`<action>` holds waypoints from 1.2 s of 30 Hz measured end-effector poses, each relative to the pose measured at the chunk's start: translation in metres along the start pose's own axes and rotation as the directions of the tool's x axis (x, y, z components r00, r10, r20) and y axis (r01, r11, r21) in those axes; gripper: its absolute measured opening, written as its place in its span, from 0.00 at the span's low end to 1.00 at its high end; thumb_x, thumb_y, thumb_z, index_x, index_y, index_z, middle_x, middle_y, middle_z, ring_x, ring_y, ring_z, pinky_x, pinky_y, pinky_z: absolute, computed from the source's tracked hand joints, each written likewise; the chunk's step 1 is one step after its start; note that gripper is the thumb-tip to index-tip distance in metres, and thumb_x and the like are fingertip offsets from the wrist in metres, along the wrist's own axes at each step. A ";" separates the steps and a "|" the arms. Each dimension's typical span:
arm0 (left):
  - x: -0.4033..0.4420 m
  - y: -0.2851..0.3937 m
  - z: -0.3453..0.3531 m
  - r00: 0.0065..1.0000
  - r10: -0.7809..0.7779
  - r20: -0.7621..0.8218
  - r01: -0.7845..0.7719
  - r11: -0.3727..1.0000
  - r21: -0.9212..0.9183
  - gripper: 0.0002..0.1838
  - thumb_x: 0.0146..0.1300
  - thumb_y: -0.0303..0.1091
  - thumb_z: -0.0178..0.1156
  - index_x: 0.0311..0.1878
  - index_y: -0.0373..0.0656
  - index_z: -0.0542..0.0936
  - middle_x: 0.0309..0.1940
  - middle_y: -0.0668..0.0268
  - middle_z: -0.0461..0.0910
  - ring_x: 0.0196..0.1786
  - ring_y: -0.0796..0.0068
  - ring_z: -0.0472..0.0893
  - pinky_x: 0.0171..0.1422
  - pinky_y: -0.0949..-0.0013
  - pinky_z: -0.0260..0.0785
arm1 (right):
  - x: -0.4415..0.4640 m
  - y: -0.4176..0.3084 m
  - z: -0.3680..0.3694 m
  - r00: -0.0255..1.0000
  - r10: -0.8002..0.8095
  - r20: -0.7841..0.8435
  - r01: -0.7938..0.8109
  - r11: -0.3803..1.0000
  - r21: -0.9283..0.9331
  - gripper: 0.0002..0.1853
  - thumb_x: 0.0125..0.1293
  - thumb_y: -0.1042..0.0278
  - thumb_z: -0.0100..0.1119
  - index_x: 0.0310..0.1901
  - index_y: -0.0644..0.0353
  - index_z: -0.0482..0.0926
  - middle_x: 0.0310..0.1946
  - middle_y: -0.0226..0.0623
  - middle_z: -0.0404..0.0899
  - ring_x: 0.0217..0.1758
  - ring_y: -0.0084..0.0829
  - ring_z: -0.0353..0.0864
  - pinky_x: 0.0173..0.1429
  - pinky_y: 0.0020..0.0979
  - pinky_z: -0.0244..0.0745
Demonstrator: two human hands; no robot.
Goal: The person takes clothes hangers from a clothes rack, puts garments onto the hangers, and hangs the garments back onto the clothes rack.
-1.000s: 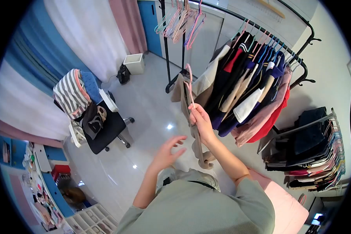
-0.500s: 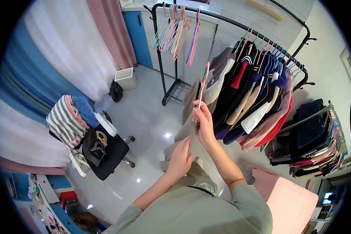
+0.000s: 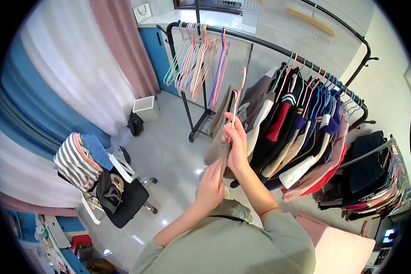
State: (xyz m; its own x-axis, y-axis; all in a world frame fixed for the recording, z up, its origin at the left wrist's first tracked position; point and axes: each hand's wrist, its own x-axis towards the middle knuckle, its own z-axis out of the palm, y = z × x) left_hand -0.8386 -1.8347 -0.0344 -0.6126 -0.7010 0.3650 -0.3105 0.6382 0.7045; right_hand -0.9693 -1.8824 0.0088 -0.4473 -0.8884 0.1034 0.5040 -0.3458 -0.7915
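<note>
A taupe garment [image 3: 216,145] hangs from a pink hanger [image 3: 241,89] in front of me, its hook pointing up and free of the rack. My right hand [image 3: 236,148] is closed around the hanger and the garment's upper edge. Just below and to the left, my left hand [image 3: 209,188] is closed on the garment's near edge, its fingertips partly hidden by the cloth. What kind of garment it is I cannot tell. Close behind it, several jackets and tops [image 3: 283,130] hang on the black clothes rack [image 3: 260,40].
Bunched hangers [image 3: 194,59] hang at the rack's left end. An office chair [image 3: 131,201] at left carries a striped cloth [image 3: 77,160] and a dark cap [image 3: 108,194]. A white bin [image 3: 146,109] stands by the curtain. At right are a pink-covered surface [image 3: 338,242] and a lower rack of clothes [image 3: 370,182].
The view has tilted upward, so the rack and chair sit lower in the frame. Both hands keep their grip, and the garment and hanger have barely moved relative to them.
</note>
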 end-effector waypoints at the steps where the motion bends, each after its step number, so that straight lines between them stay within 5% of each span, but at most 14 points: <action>1: 0.012 0.000 0.005 1.000 0.007 -0.009 -0.007 1.000 0.020 0.32 0.49 0.18 0.49 0.62 0.28 0.59 0.60 0.49 0.63 0.62 0.51 0.64 0.66 0.58 0.57 | 0.010 -0.007 -0.003 1.000 -0.012 0.002 0.012 1.000 -0.010 0.19 0.60 0.71 0.50 0.54 0.60 0.68 0.24 0.19 0.59 0.25 0.12 0.55 0.30 0.16 0.51; 18: 0.186 0.009 0.065 0.972 0.198 -0.123 -0.197 0.980 0.017 0.30 0.47 0.19 0.51 0.58 0.31 0.64 0.55 0.48 0.68 0.57 0.48 0.69 0.61 0.57 0.63 | 0.152 -0.095 -0.066 0.985 -0.173 0.001 0.173 0.981 -0.089 0.25 0.60 0.69 0.49 0.61 0.61 0.65 0.27 0.20 0.63 0.27 0.14 0.56 0.34 0.16 0.54; 23: 0.201 -0.020 0.089 0.991 0.132 0.033 -0.134 0.990 0.054 0.29 0.51 0.21 0.51 0.60 0.37 0.63 0.55 0.53 0.69 0.56 0.54 0.71 0.58 0.59 0.66 | 0.167 -0.067 -0.109 0.942 -0.019 -0.336 0.044 0.997 0.067 0.25 0.59 0.65 0.49 0.60 0.59 0.65 0.40 0.22 0.70 0.41 0.15 0.67 0.44 0.21 0.58; 25: 0.198 -0.024 0.096 0.992 0.006 0.129 -0.010 1.000 0.029 0.27 0.54 0.23 0.50 0.60 0.40 0.63 0.55 0.54 0.69 0.55 0.55 0.72 0.56 0.59 0.67 | 0.162 -0.064 -0.115 0.944 -0.070 -0.323 0.081 0.996 0.021 0.25 0.59 0.65 0.48 0.60 0.59 0.65 0.41 0.23 0.71 0.42 0.16 0.67 0.45 0.21 0.57; 31: 0.199 -0.030 0.103 0.980 0.084 0.180 -0.086 0.996 0.003 0.26 0.57 0.27 0.52 0.61 0.39 0.63 0.55 0.53 0.69 0.54 0.54 0.72 0.55 0.60 0.67 | 0.155 -0.062 -0.112 0.920 -0.182 -0.346 0.183 0.983 -0.031 0.30 0.60 0.65 0.49 0.65 0.63 0.57 0.57 0.34 0.67 0.56 0.22 0.66 0.57 0.24 0.56; 36: 0.198 -0.029 0.097 0.978 0.167 0.127 -0.171 0.985 0.021 0.30 0.55 0.30 0.56 0.62 0.38 0.62 0.56 0.53 0.69 0.55 0.55 0.72 0.56 0.60 0.66 | 0.145 -0.051 -0.099 0.821 -0.482 -0.305 0.406 0.870 -0.281 0.32 0.57 0.76 0.44 0.66 0.64 0.54 0.67 0.40 0.53 0.71 0.34 0.50 0.72 0.35 0.41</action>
State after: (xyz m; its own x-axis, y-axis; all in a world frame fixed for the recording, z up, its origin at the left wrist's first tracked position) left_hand -1.0211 -1.9614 -0.0414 -0.7431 -0.5386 0.3971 -0.2163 0.7549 0.6192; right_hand -1.1334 -1.9638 0.0045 -0.8358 -0.4707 0.2828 0.0491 -0.5769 -0.8153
